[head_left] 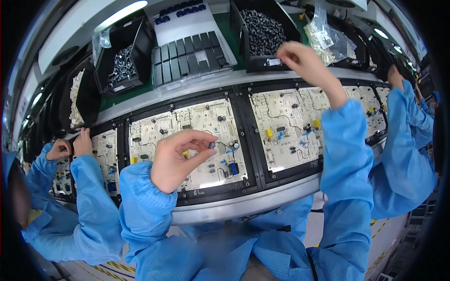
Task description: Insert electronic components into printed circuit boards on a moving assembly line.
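My left hand is closed in a pinch above the left circuit board. A small dark cylindrical component, probably a capacitor, stands between its thumb and forefinger. My right hand is raised at the front edge of a black bin heaped with small dark capacitors. Its fingers are curled together, slightly blurred, and what they hold, if anything, is hidden. To the right lies another circuit board in a black frame, under my right forearm. Both boards carry yellow, blue and black components.
Behind the boards stand a tray of black rectangular parts, a bin of small metallic parts and a plastic bag of pale parts. Co-workers' hands work at the left; another co-worker's arm is at the right. A metal rail runs along the front.
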A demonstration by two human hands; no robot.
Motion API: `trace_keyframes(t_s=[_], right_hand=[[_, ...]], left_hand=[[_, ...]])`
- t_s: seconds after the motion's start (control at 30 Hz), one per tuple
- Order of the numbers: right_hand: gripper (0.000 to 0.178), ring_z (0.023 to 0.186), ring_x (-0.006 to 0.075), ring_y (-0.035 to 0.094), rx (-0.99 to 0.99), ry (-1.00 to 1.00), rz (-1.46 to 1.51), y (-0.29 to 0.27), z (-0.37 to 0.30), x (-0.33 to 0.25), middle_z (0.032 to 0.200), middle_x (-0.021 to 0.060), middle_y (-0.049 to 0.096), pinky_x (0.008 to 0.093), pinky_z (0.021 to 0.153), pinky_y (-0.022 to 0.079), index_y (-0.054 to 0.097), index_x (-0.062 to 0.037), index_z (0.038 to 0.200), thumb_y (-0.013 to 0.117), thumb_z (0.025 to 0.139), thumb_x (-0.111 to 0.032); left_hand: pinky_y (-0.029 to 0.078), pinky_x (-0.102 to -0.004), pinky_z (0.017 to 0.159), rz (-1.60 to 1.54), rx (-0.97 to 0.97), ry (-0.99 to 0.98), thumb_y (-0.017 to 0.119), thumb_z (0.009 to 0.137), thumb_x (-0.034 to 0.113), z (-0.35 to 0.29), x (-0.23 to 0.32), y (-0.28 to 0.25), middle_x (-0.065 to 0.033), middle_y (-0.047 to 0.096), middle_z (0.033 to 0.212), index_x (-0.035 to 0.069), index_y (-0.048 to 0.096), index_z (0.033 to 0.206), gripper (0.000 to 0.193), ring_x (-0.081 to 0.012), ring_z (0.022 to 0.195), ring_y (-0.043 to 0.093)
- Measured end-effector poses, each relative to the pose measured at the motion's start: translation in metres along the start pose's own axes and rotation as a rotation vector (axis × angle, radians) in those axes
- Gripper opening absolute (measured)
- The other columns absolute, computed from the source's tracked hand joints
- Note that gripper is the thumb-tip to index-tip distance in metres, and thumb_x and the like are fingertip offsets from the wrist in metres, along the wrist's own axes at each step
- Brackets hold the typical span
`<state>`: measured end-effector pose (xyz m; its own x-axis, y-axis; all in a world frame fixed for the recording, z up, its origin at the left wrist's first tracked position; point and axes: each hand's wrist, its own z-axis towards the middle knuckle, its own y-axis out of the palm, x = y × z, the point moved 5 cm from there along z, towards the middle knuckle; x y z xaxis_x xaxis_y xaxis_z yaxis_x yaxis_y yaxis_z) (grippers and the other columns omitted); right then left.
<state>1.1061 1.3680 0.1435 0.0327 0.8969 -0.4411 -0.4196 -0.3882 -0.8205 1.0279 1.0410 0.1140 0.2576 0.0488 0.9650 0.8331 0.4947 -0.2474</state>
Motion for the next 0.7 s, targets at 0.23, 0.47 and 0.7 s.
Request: trace_keyframes(t_s=[0.23,0.47,0.7], right_hand=[[0.015,0.091,0.0357,0.061,-0.208,-0.011,-0.417,0.027,0.064,0.049,0.09,0.0176,0.063,0.0424,0.08,0.049,0.061,-0.0002,0.093,0.062,0.079,-0.004],[0.011,0.083,0.0357,0.064,-0.268,0.0,-0.39,0.031,0.065,0.06,0.082,0.0187,0.065,0.0415,0.073,0.051,0.062,0.0015,0.085,0.066,0.076,-0.003],[0.016,0.078,0.0319,0.065,-0.093,-0.058,-0.343,0.026,0.064,0.059,0.08,0.0162,0.064,0.0382,0.068,0.05,0.057,0.0,0.09,0.068,0.077,-0.002]], left_hand=[[0.051,-0.0265,0.079,0.108,-0.07,0.002,0.07,0.079,-0.009,0.002,-0.002,0.018,-0.0081,0.064,0.093,-0.002,0.066,0.104,0.027,-0.0133,0.086,0.062],[0.052,-0.0249,0.076,0.15,-0.14,-0.023,0.073,0.078,-0.002,0.007,0.009,0.046,-0.0089,0.068,0.09,-0.002,0.068,0.102,0.024,-0.0121,0.081,0.064],[0.051,-0.0266,0.067,0.274,-0.27,0.119,0.078,0.074,0.012,-0.004,0.0,0.143,-0.0057,0.063,0.081,0.008,0.071,0.093,0.021,-0.0168,0.075,0.063]])
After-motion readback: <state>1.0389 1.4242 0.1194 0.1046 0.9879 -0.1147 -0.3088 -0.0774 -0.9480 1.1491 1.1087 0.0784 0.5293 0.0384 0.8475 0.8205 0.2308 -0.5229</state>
